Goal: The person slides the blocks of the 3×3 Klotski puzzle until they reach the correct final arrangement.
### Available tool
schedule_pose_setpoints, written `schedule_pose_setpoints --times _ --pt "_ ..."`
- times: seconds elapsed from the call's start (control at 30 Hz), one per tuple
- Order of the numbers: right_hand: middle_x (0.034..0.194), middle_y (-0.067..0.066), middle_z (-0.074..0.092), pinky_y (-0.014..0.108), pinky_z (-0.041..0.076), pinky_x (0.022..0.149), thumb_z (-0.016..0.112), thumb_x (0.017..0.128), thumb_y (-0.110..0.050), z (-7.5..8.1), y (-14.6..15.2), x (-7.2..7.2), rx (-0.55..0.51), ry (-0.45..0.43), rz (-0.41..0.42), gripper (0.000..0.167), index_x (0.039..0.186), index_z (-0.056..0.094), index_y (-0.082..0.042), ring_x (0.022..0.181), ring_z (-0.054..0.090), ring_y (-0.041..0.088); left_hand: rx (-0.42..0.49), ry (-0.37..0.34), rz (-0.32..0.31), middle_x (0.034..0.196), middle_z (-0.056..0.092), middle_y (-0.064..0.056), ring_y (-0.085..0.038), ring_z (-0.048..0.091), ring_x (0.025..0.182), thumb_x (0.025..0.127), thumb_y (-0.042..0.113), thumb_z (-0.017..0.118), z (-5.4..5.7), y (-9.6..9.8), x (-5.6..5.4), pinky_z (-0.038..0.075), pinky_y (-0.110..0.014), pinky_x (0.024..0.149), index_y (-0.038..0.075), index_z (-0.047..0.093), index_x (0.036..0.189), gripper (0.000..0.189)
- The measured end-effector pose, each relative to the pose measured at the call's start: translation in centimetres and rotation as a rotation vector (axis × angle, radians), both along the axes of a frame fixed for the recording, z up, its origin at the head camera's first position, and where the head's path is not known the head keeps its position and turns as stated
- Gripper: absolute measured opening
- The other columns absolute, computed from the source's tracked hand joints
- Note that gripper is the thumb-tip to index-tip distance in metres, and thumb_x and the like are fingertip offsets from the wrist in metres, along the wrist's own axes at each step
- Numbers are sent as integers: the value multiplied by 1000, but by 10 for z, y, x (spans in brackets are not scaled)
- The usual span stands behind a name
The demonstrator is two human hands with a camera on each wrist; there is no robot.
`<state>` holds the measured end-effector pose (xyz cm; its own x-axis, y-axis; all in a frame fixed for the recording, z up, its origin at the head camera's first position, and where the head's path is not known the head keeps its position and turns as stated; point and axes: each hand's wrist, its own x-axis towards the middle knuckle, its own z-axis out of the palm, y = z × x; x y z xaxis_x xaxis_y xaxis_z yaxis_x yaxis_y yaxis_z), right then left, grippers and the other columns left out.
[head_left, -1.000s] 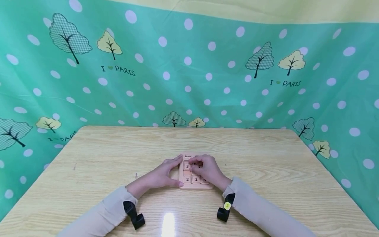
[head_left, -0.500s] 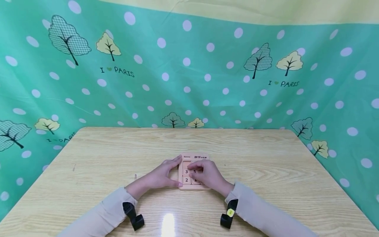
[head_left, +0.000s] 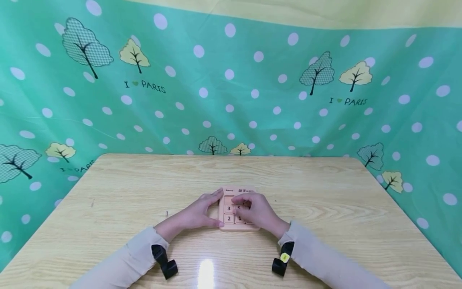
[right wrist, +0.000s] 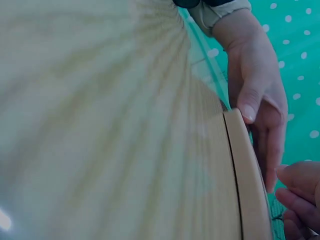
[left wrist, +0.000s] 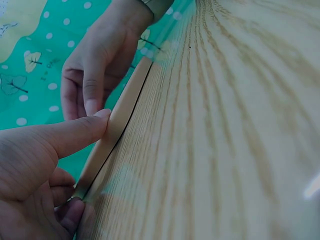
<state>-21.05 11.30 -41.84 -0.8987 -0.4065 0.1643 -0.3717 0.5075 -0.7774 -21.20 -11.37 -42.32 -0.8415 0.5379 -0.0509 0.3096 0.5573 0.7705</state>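
A pink number slide puzzle (head_left: 236, 227) lies flat on the table, its numbered tiles facing up. My left hand (head_left: 196, 212) holds its left side, with the thumb at the near corner and fingertips at the far one. Over the tiles, my right hand (head_left: 259, 210) has bent fingers, and thumb and index finger stand apart; whether they touch a tile is unclear. Tile 3 (head_left: 229, 208) sits in the left column above tile 2 (head_left: 229, 218). The far left slot is vacant. Tile 5 and tile 1 show partly; the right-hand tiles are mostly hidden by my right hand.
The wood-grain table (head_left: 144, 176) extends on all sides of the puzzle. Behind it hangs a green dotted cloth (head_left: 231, 92) with printed trees. Black camera mounts (head_left: 166, 263) sit on both wrists.
Tile 3 has slid toward me, from the far left slot to the middle left one. My right hand has shifted slightly nearer to me. My left hand keeps its place.
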Motion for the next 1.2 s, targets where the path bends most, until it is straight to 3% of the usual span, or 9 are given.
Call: schedule_pose_setpoints --times 0.37,0.6,0.8,1.2 --pt "102 0 69 34 49 82 75 79 -10 3 18 -18 4 16 -82 25 104 71 -10 92 59 17 11 -6 7 157 17 -3 -29 22 139 72 32 80 -1 1 -1 20 -50 113 6 26 148 97" --pt "102 5 71 27 51 78 72 80 -5 -1 22 -26 -16 -29 -60 22 102 72 -6 87 62 14 8 -12 4 157 17 -1 -28 22 139 72 32 80 0 1 -1 20 -49 113 6 26 148 97" --pt "98 5 71 21 51 71 72 79 -2 -4 21 -27 -28 -42 -78 21 99 73 -6 80 60 11 11 -16 8 157 16 -1 -28 21 139 72 32 80 -1 1 -1 20 -49 113 7 26 148 97" --pt "99 6 71 23 51 71 71 78 -1 -6 14 -24 -33 -54 -97 21 97 73 -8 82 61 12 17 -23 14 157 16 -1 -29 20 140 72 32 80 -1 1 0 18 -49 113 7 26 148 97"
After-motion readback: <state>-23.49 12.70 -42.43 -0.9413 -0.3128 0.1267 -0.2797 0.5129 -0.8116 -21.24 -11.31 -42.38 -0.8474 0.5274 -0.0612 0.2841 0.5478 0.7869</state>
